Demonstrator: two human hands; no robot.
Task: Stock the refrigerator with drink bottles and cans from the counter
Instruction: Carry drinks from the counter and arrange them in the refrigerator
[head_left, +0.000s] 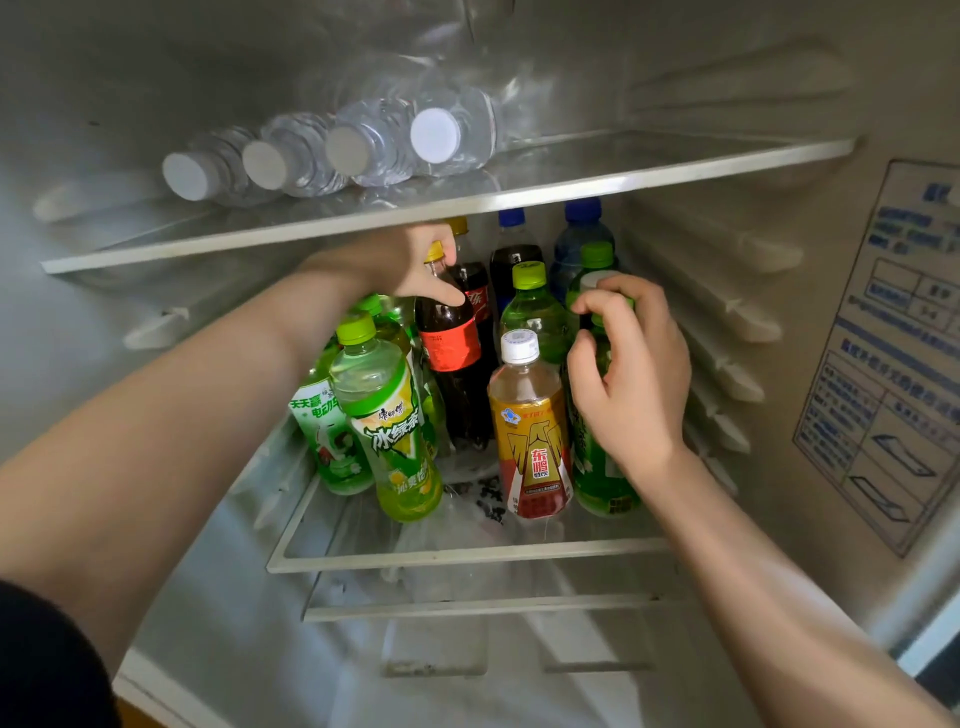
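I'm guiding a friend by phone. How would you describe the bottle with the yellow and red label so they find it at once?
In the open fridge, take the middle shelf, under the shelf of water bottles lying down. The bottle stands at its front, right of centre, beside the right hand. It alone has a yellow and red label; its neighbours are green or dark cola.

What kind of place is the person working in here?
Inside a refrigerator, probably a household one: glass shelf, water bottles lying on it, upright drink bottles below, and a sticker on the side wall.
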